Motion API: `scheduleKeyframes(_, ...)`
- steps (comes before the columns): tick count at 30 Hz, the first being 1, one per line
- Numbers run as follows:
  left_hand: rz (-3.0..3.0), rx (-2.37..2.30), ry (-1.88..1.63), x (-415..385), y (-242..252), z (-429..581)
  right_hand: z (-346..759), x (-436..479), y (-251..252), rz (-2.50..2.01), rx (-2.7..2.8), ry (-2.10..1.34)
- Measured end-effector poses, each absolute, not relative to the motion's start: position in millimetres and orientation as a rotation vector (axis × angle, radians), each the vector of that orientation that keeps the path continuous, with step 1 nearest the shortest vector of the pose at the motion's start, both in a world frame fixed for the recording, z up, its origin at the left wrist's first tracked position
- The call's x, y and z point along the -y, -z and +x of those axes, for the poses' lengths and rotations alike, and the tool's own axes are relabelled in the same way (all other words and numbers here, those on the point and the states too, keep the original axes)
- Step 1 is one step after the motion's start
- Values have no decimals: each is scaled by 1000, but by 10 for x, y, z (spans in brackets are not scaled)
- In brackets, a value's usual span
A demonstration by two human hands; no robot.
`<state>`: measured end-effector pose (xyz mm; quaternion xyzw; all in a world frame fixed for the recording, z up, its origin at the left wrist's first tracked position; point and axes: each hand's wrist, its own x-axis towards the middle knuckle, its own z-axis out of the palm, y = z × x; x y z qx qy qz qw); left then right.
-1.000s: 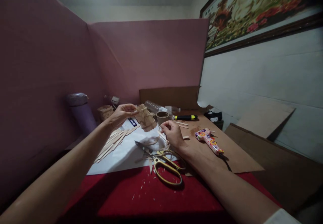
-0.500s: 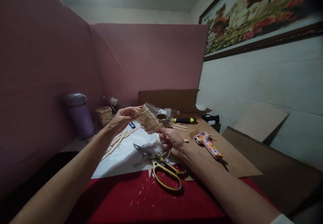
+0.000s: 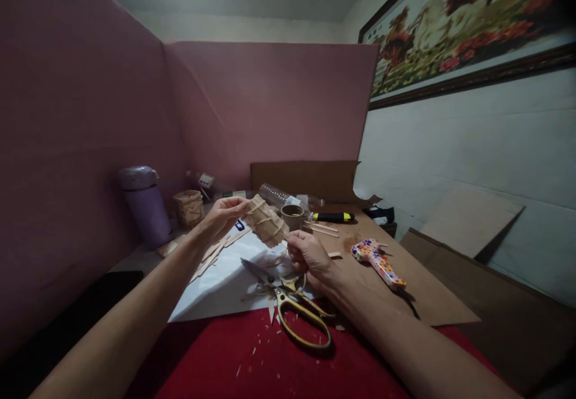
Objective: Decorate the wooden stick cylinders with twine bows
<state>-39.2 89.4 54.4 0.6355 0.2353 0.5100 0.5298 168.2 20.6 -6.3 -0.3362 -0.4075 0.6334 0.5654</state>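
Note:
A small wooden-stick holder point(image 3: 266, 221) wound with twine is tilted in the air between my hands. My left hand point(image 3: 228, 214) pinches its upper left end with the fingertips. At its lower right end, the thumb and fingers of my right hand point(image 3: 309, 254) are closed on it; whether they also grip a strand of twine cannot be made out. Large scissors point(image 3: 302, 321) with gold handles lie under my right hand, blades parted and pointing away to the left. Bits of twine and wood are strewn about the blades.
Wooden sticks point(image 3: 215, 255) lie on white paper point(image 3: 198, 303). Behind are a brown cup point(image 3: 292, 214), plastic bottle point(image 3: 276, 195) and yellow-black cutter point(image 3: 333, 216). A flowered glue gun point(image 3: 378, 263) rests on cardboard at right. A stick-covered pot point(image 3: 189, 207) and purple flask point(image 3: 146, 210) stand left.
The holder has turned a little in my fingers, showing more of its twine-crossed side. The whole view has shifted slightly. Both hands keep their grip.

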Motion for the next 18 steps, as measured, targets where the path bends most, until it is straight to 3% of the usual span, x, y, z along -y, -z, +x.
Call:
scheduleKeyframes(13,1728,-705,-1171,-1015,-626,-383,1715,-301,138,-983,993,-1149)
scheduleKeyframes(18,2127,-692,-1104,-1117,-585,-379,1751,-307,113,-1001,951,-1167)
